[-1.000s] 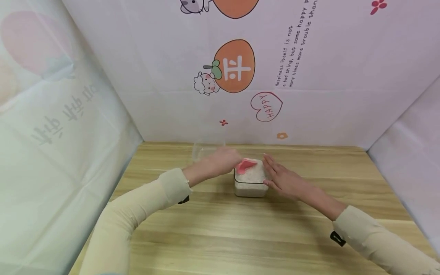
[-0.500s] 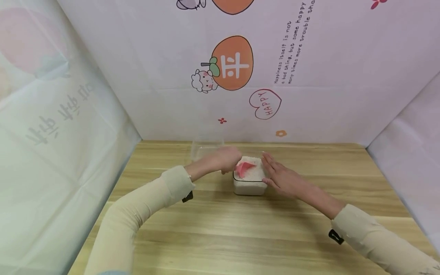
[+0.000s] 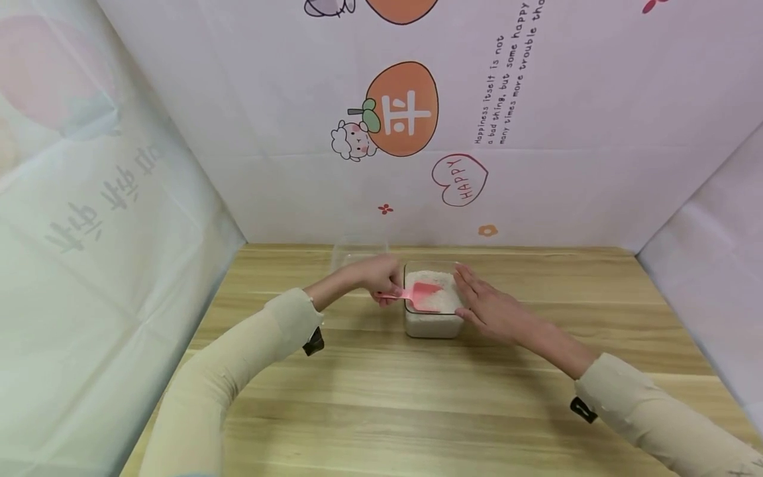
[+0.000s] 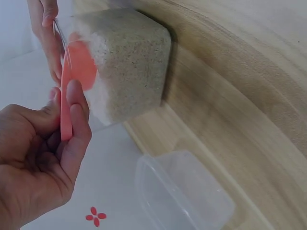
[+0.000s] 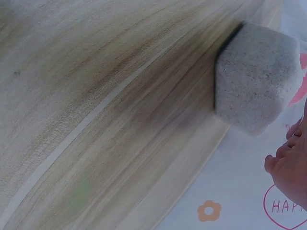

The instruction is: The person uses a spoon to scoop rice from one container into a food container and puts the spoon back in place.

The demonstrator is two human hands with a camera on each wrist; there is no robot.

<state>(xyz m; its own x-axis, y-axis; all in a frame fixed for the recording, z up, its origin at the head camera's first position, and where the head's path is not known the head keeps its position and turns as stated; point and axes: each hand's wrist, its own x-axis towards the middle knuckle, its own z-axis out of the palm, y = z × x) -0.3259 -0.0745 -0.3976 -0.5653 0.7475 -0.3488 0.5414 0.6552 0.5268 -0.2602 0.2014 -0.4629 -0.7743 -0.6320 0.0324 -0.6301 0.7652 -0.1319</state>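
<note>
To the far left of the square glass container (image 3: 432,326), filled with whitish grains (image 3: 449,303), hangs a pale fabric wall (image 3: 101,278) with faint printed lettering. Nearer, a rolled cream sleeve (image 3: 238,358) leads to the person's left hand (image 3: 381,275), just left of the container. Beyond that hand, to the container's back left, a see-through plastic tub (image 4: 196,182) stands on the light wood-grain desk (image 3: 381,411). The left hand's grip is closed, thumb and fingers pinching the handle of a pink plastic scoop (image 3: 424,298). The scoop passes over the container's left rim, its blade inside the opening, above or on the grains. Behind the container rises a white fabric wall (image 3: 286,165) printed with orange fruit and a red "HAPPY" heart. At the container's right side, the person's right hand (image 3: 489,308) rests its nearly straight fingers on the rim, its grip unclosed; another cream sleeve (image 3: 656,411) follows, farther right.
</note>
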